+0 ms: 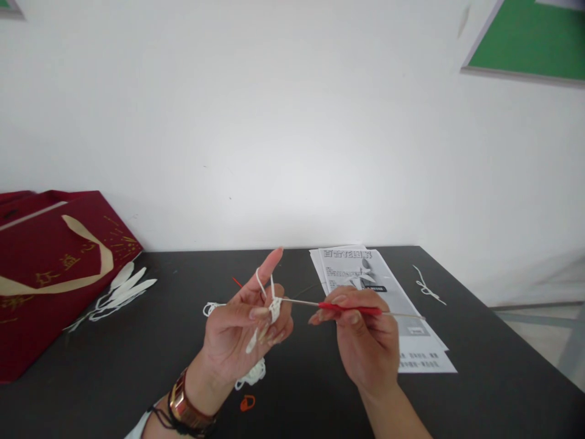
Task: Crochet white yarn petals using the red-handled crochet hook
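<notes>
Left hand (233,341), half-curled, forefinger raised: pinches white crochet piece (275,310), above desk (183,305), short of its far edge. Right hand (368,347), closed round red-handled hook (354,309), tip seemingly in stitches. Risk: slack yarn (273,286) or a tugged hook could drop the loop

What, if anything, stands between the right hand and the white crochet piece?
Nothing visible does. The right hand holds the red-handled hook, and its metal shaft spans the open gap to the white crochet piece in the left hand.
</notes>
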Demonstrator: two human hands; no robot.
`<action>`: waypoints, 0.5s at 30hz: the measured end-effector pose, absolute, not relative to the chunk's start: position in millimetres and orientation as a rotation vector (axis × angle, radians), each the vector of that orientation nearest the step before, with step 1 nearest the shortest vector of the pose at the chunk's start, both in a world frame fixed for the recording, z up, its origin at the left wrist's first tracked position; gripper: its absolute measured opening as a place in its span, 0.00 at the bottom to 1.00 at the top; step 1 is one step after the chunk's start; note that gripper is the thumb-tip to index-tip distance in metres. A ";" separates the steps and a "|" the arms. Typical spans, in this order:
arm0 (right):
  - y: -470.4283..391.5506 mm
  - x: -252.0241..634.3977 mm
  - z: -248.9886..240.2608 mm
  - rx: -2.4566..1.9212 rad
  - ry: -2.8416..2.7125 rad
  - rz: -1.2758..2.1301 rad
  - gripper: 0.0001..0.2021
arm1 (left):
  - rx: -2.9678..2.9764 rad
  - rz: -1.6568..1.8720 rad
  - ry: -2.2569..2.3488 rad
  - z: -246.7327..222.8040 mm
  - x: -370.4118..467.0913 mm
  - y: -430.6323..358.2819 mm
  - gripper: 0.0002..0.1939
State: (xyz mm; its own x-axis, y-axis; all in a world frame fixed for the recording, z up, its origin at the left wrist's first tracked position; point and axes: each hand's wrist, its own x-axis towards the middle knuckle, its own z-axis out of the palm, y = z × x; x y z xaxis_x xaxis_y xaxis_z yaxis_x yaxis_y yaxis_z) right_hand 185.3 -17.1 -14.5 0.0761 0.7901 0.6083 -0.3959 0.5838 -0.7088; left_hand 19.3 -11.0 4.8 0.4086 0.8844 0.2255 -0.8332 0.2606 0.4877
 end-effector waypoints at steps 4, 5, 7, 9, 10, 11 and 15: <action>-15.4 187.6 -11.9 -0.380 -1.197 0.927 0.05 | 0.616 1.156 0.094 4.7 18.2 -12.1 0.34; -15.0 188.3 -11.3 -0.376 -1.204 0.928 0.05 | 0.619 1.152 0.090 4.8 18.0 -12.3 0.34; -14.5 190.3 -10.3 -0.370 -1.220 0.941 0.05 | 0.622 1.142 0.074 5.2 17.7 -12.7 0.34; -14.1 192.9 -9.6 -0.360 -1.234 0.961 0.05 | 0.623 1.127 0.059 5.3 17.9 -12.7 0.34; -13.9 194.4 -9.4 -0.352 -1.242 0.969 0.05 | 0.624 1.119 0.053 5.3 18.1 -12.5 0.34; -13.8 195.8 -9.3 -0.343 -1.251 0.975 0.05 | 0.621 1.115 0.049 5.3 18.3 -12.3 0.34; -13.1 200.6 -8.6 -0.334 -1.285 0.980 0.05 | 0.615 1.109 0.050 4.2 18.6 -11.1 0.33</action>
State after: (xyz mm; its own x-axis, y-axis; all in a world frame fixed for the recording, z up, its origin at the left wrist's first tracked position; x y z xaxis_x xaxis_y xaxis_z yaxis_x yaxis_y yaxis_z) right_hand 200.6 -13.1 -8.6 -0.0351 0.7621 0.6465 -0.4218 0.5751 -0.7009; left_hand 18.6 -11.1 4.2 0.4618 0.8480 0.2602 -0.8212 0.2979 0.4867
